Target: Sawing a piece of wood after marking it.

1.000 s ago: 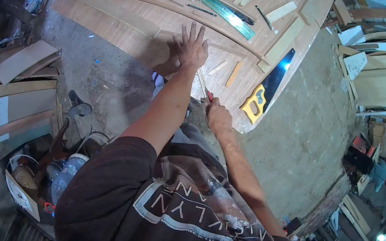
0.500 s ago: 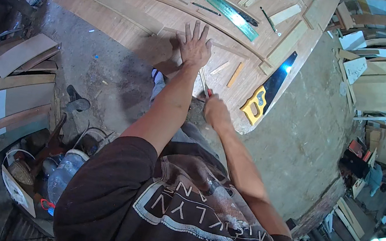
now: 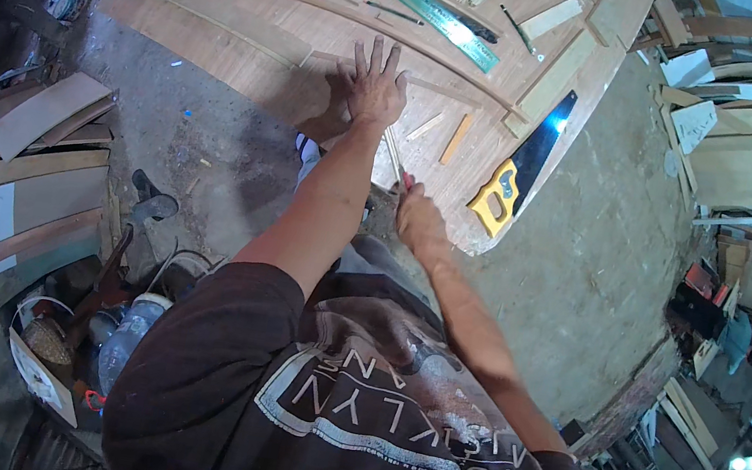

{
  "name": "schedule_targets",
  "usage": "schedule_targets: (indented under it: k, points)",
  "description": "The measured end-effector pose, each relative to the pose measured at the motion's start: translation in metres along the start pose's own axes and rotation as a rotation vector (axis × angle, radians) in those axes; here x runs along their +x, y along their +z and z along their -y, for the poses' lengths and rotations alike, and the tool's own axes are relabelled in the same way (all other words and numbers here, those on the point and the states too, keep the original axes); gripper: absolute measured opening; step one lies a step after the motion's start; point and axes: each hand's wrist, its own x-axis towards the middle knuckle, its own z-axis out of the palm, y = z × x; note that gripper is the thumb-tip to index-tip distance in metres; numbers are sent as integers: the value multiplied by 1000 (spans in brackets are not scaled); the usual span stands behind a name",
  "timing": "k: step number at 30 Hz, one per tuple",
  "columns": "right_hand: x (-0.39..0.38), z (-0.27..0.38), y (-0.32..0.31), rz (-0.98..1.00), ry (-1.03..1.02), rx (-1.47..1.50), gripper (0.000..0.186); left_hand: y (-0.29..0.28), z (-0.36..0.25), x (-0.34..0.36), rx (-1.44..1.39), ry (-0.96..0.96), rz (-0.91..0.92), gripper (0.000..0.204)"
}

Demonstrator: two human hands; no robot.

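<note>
We see the slim, red-handled tool [image 3: 407, 182] at the fingers of the right grip [image 3: 422, 220], its shaft slanting up and leftward to beside the wrist of the left grip [image 3: 375, 95]. The shaft looks narrow, straight and pale; we cannot make out its tip. The right grip is closed around the red handle, hiding most of it. The left grip is open – palm down, fingers spread over a thin brown wooden strip [image 3: 447, 95] on the broad wooden tabletop [image 3: 466, 173] – holding nothing between its fingers.
</note>
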Motion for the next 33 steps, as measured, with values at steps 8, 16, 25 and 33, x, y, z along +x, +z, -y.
schedule_targets:
  k: [8, 16, 25, 33]
  points:
    - [5, -16, -2, 29, -121, 64, 29, 1, 1, 1, -67, 10, 33, 59]
    - [6, -21, 10, 50, -25, 47, 30, -7, -9, -1, 0, -5, 49, 59]
    - [8, -32, 23, -37, -90, 102, 29, -15, 0, 2, -104, 47, 74, 61]
    - [5, -32, 30, -58, -90, 76, 31, -16, 11, -47, -21, 145, 57, 56]
